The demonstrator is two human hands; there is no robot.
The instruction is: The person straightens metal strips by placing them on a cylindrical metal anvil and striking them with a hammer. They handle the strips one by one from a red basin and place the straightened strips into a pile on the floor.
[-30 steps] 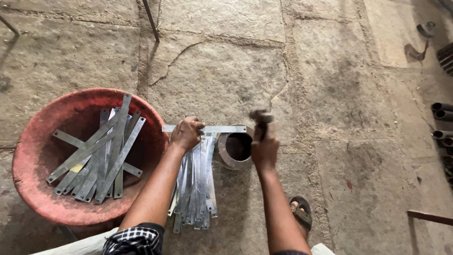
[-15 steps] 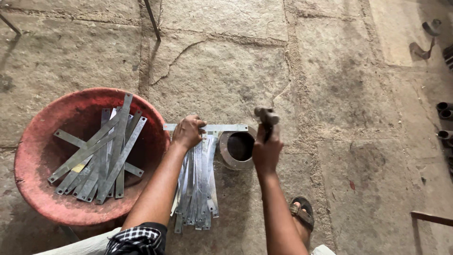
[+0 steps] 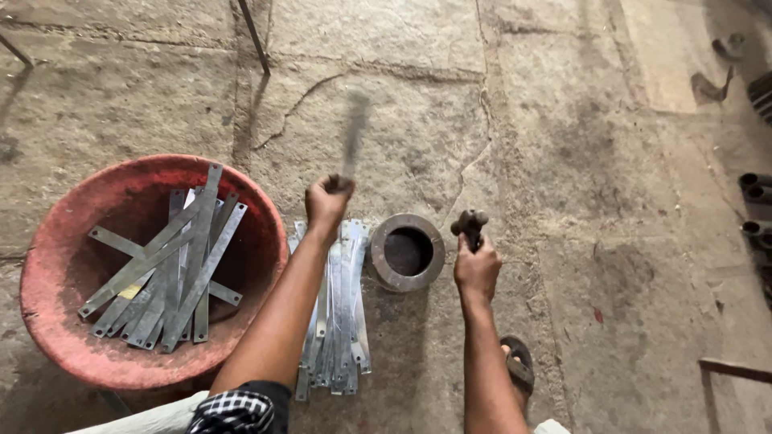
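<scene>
Strip of flat grey metal (image 3: 354,133), blurred and raised upright above the stone floor (image 3: 563,161), pinched by its lower end in the left hand (image 3: 328,201), fingers closed tight round it. Judged thin, light and stiff with some spring, edges likely sharp, so best gripped across the flat faces near one end. Left forearm stretched forward over the loose bundle of like strips (image 3: 338,305) lying on the floor. Right hand (image 3: 476,269) clenched round the handle of a dark hammer (image 3: 470,225), head up, wrist cocked, arm extended just right of a short metal ring (image 3: 407,251) standing between the two hands. More strips heaped crosswise in a red basin (image 3: 48,321) at left. Sandalled foot (image 3: 519,366) below the right arm.
</scene>
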